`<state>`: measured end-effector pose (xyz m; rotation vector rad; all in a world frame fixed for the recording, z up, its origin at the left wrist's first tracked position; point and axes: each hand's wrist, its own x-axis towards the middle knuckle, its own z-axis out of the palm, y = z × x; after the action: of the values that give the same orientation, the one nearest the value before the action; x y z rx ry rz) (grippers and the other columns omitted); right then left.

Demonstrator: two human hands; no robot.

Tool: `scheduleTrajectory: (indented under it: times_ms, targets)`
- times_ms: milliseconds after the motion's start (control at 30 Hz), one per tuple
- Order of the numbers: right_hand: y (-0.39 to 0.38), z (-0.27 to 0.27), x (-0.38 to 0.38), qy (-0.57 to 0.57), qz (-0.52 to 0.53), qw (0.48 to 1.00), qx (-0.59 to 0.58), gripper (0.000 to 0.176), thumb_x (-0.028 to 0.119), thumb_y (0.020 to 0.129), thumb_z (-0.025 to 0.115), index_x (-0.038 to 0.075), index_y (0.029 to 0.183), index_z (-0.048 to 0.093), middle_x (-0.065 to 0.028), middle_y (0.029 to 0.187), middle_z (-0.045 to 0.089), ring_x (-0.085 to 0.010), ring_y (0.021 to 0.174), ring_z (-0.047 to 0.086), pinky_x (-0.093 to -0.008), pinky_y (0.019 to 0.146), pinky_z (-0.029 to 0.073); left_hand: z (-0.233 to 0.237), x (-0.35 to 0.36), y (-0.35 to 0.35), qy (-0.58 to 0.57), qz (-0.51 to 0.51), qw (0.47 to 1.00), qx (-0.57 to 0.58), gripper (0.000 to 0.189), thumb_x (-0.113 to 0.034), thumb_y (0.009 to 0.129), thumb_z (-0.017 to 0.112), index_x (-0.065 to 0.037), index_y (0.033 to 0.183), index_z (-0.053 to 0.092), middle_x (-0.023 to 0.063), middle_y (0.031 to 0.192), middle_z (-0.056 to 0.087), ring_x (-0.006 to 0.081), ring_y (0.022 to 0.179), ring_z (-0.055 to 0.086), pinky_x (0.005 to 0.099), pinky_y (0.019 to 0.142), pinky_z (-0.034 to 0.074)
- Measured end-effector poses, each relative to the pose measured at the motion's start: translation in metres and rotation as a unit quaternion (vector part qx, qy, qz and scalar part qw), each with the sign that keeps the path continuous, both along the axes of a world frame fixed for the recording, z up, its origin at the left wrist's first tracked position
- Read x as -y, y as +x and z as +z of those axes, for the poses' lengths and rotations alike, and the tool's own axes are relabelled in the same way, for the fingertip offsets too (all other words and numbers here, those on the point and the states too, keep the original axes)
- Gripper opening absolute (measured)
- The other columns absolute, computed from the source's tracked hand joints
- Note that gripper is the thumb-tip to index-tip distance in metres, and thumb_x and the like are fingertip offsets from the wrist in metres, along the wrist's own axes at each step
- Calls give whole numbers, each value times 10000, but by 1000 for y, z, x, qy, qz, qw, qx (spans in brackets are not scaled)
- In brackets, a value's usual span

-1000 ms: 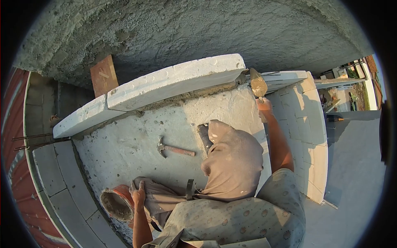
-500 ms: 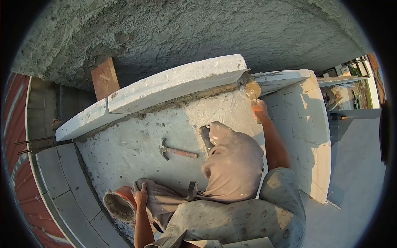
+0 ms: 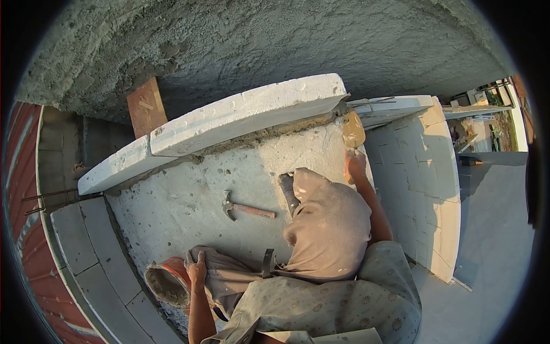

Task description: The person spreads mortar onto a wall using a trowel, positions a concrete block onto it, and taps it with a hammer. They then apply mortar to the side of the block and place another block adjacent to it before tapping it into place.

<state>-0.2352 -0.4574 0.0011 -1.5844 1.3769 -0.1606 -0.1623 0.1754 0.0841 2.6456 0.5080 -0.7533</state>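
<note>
My right hand is closed round the orange handle of a trowel. Its mortar-stained blade points away from me, at the right end of the mortar joint under a long white block. On the left, my left hand grips the rim of an orange bucket, beside my knee. Grey mortar coats the inside of the tilted bucket. Between my hands, a claw hammer with a worn reddish handle lies on the pale slab.
A shorter white block adjoins the long one, with a brown board standing behind. Rough plastered wall rises beyond. Grey blocks edge the left side, past which lies red roofing. A block wall drops away at right.
My right hand has drawn slightly back toward me, and the trowel has turned so its blade shows flatter. My left hand stays at the bucket.
</note>
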Motion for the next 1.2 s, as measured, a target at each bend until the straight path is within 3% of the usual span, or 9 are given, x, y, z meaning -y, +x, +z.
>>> scheduleTrajectory:
  times_ms: [167, 267, 367, 467, 600, 833, 933, 967, 1200]
  targets:
    - [19, 17, -3, 5, 26, 1000, -10, 276, 229, 918, 632, -6, 1057, 593, -127, 777, 641, -229, 549, 631, -390, 476, 502, -6, -6, -1, -11, 10, 1000, 0, 834, -536, 905, 618, -21, 1503, 349, 334, 1512, 308, 470, 1415, 283, 495, 1161, 260]
    - [34, -15, 24, -29, 13, 997, -77, 367, 273, 898, 664, -4, 1123, 578, -148, 838, 665, -245, 570, 644, -400, 495, 516, 3, 0, 1, -10, 14, 1000, -11, 829, -535, 907, 617, -32, 1507, 345, 331, 1519, 298, 467, 1422, 272, 496, 1161, 261]
    - [38, 13, 22, -10, 25, 995, -99, 427, 301, 881, 683, -4, 1156, 564, -167, 921, 682, -263, 603, 663, -407, 517, 531, 3, -1, -3, -8, 18, 1000, -3, 831, -543, 908, 610, -36, 1510, 343, 330, 1519, 299, 468, 1423, 274, 494, 1159, 266]
    - [11, 5, 20, -114, 111, 982, -105, 424, 300, 882, 684, 2, 1157, 559, -174, 977, 684, -260, 603, 670, -396, 510, 529, 4, 2, -1, 5, 4, 1000, -10, 836, -554, 909, 603, -38, 1512, 339, 331, 1519, 297, 470, 1419, 282, 494, 1157, 272]
    - [-7, 18, 39, 9, 101, 990, -101, 454, 285, 894, 677, 21, 1250, 578, -159, 871, 684, -237, 560, 655, -381, 485, 507, 3, 1, 4, 12, -5, 1000, -16, 841, -562, 909, 598, -37, 1511, 338, 334, 1518, 297, 472, 1414, 292, 495, 1155, 275]
    - [49, -1, 44, -46, 56, 991, -110, 482, 318, 905, 663, 27, 1279, 578, -135, 801, 675, -198, 493, 616, -364, 446, 496, 0, -3, -5, 13, 3, 1000, 4, 817, -542, 909, 609, -14, 1488, 375, 324, 1488, 360, 454, 1407, 306, 460, 1154, 269]
    - [23, -4, 48, -62, 112, 989, -80, 519, 321, 901, 671, 42, 1325, 559, -123, 779, 657, -186, 469, 592, -354, 417, 489, 0, 3, 1, 10, 4, 1000, 0, 848, -567, 898, 609, -29, 1501, 356, 334, 1501, 328, 465, 1409, 302, 484, 1150, 281]
    - [8, 1, 51, -9, 133, 991, -19, 351, 275, 935, 658, 63, 1206, 592, -41, 623, 542, -150, 434, 521, -332, 377, 420, 0, 0, 0, 13, 4, 1000, -5, 863, -580, 892, 610, -36, 1508, 346, 339, 1509, 310, 470, 1410, 300, 496, 1149, 286]
    - [13, -7, 37, 144, 73, 982, 96, 238, 262, 926, 678, 83, 1056, 590, -35, 639, 551, -136, 431, 514, -316, 374, 421, -8, 1, 12, 29, -5, 1000, -12, 830, -553, 883, 626, -76, 1508, 361, 337, 1513, 304, 491, 1400, 311, 502, 1146, 292]
